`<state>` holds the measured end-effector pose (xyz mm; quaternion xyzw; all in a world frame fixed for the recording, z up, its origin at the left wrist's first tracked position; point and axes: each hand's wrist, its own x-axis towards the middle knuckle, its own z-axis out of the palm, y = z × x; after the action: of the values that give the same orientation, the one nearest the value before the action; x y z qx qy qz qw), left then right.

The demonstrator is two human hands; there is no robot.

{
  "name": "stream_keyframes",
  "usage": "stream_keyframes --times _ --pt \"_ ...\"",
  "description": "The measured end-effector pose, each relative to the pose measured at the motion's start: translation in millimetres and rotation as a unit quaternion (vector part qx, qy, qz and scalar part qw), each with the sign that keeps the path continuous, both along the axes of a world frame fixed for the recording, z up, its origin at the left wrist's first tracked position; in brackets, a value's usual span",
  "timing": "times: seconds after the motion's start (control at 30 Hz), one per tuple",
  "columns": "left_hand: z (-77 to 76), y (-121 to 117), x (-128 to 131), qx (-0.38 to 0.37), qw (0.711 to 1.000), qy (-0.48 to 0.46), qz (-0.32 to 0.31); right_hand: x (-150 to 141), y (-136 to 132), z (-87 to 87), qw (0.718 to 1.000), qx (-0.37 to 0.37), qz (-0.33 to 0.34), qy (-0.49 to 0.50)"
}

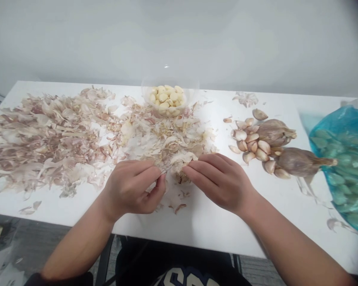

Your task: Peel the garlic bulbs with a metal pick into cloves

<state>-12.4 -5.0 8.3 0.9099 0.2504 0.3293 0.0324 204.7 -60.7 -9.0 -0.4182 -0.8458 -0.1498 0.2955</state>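
Note:
My left hand [137, 184] is closed in a pinch, thumb against forefinger. A thin, pale, shiny strip [167, 169] sticks out of that pinch towards the right; whether it is a blade or a piece of skin I cannot tell. Opposite it, my right hand [220, 180] has its fingers bent together, tips pointing down at the loose garlic skins [179, 143]. Whatever those fingertips hold is hidden. Both hands are low over the near edge of this heap, a small gap apart. Behind the heap stands a clear bowl [193, 89] with peeled garlic cloves [167, 97] in it.
A wide heap of garlic skins [53, 135] covers the left of the white table [220, 234]. On the right lie unpeeled cloves [252, 145] and two garlic bulbs [274, 132]. At the far right is a blue plastic bag [346, 159] with cloves inside.

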Motion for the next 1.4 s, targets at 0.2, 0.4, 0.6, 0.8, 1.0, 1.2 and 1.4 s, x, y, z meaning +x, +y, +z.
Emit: stream_keyframes --times 0.2,0.4,0.6,0.8,1.0,1.2,1.4 --pt "-2.4 2.0 1.1 0.034 0.999 0.015 -0.006 -0.3 -0.4 0.1 1.000 0.000 -0.003 -0.001" --pt "-1.6 2.2 0.6 0.038 0.999 0.021 -0.006 -0.1 0.0 0.8 1.000 0.004 0.001 -0.001" --pt "-2.2 1.4 0.3 0.026 0.999 0.033 -0.014 -0.2 -0.1 1.1 1.000 0.002 -0.001 -0.001" --pt "-2.2 0.0 0.0 0.008 0.998 0.055 -0.029 -0.7 -0.4 2.0 1.000 -0.003 0.004 0.003" --pt "-3.4 3.7 -1.6 0.035 0.997 0.072 -0.014 -0.8 -0.3 2.1 1.000 0.001 -0.010 -0.002" --pt "-5.1 6.9 -2.8 0.026 0.996 0.087 -0.012 1.6 -0.3 0.0 1.000 0.002 -0.027 0.004" --pt "-5.0 8.2 -2.4 -0.005 0.992 0.121 -0.025 6.4 -0.7 -4.4 0.998 -0.014 -0.058 0.030"
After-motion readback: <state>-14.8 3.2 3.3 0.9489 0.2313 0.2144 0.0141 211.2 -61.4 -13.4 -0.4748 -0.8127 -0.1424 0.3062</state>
